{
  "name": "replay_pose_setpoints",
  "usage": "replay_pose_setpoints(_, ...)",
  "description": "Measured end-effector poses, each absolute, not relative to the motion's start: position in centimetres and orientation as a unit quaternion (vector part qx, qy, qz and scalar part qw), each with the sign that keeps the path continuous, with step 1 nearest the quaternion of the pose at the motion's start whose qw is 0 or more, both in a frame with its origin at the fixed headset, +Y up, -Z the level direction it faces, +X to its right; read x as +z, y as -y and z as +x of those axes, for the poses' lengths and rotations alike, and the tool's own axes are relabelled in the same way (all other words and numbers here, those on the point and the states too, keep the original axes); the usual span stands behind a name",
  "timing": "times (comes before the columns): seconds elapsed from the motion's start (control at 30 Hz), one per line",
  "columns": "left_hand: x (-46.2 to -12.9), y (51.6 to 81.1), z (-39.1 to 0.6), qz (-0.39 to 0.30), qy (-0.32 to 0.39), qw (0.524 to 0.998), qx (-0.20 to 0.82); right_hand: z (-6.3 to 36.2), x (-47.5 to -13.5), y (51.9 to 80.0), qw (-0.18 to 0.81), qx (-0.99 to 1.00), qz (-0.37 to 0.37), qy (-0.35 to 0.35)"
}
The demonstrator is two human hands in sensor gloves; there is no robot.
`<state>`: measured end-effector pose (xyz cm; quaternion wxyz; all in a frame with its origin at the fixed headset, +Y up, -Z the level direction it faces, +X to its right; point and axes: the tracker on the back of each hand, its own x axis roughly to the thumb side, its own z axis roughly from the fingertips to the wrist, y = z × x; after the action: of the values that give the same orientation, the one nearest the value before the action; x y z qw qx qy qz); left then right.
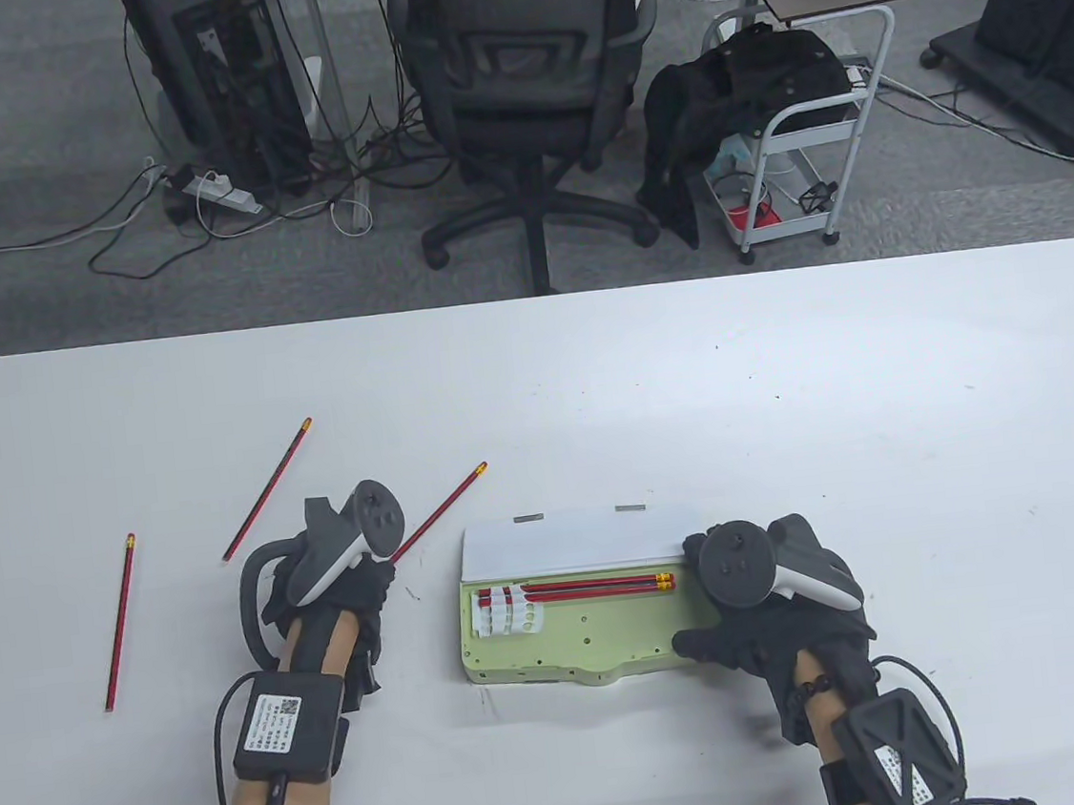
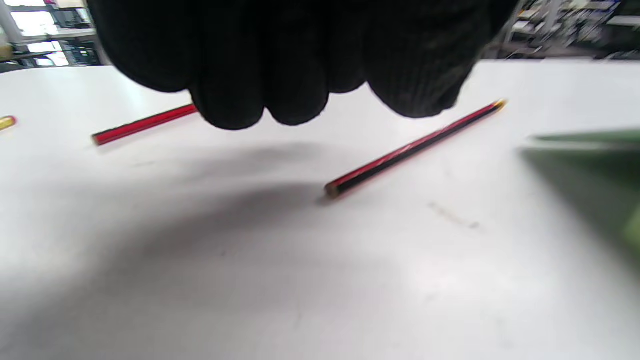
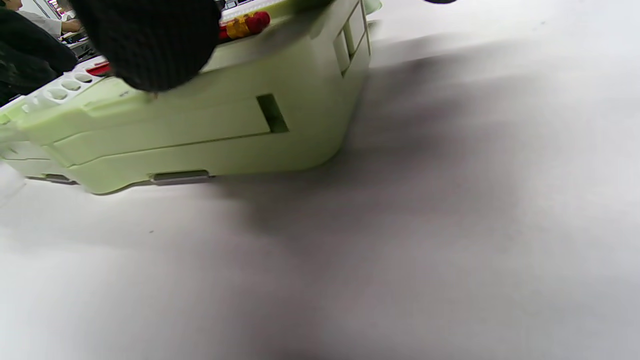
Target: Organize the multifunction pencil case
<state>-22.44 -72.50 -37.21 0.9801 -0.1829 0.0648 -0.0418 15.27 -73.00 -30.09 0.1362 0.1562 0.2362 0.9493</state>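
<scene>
A light green pencil case [image 1: 562,644] lies open at the table's front centre, its white lid [image 1: 571,543] folded back. A few red pencils [image 1: 595,588] lie inside, beside a white holder with holes [image 1: 509,613]. My right hand [image 1: 763,633] grips the case's right end, its thumb [image 3: 150,45] on the front rim of the case [image 3: 200,135]. My left hand [image 1: 364,579] hovers left of the case, just above the near end of a loose red pencil [image 1: 443,508]. In the left wrist view its fingers [image 2: 280,95] hang over that pencil [image 2: 415,147] without touching it.
Two more red pencils lie on the white table, one [image 1: 266,489] beyond my left hand and one [image 1: 120,622] far left. Behind the table stand an office chair [image 1: 523,87], a white cart [image 1: 797,135] and floor cables.
</scene>
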Motion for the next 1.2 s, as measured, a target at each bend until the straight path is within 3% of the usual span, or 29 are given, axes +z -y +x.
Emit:
replay_pose_setpoints(0.13,-37.7,74.2,-21.7,-0.195,-0.078,0.974,-0.083,15.2,-30.1,73.0,0.137,0.949,0.156,-0.236)
replay_pose_setpoints(0.6,-37.9,75.6,-20.4,-0.103,-0.061,0.976,-0.179,15.2,-30.1,73.1,0.135,0.948,0.156,-0.242)
replay_pose_setpoints(0.87,-37.5,75.2,-22.1,-0.141,-0.06,0.982,-0.108,15.1,-30.1,73.1,0.134,0.948,0.156,-0.243)
replay_pose_setpoints(1.2,-33.2,69.9,-23.4,-0.072,-0.007,0.995,0.061,15.1,-30.1,73.1,0.133,0.948,0.157,-0.244)
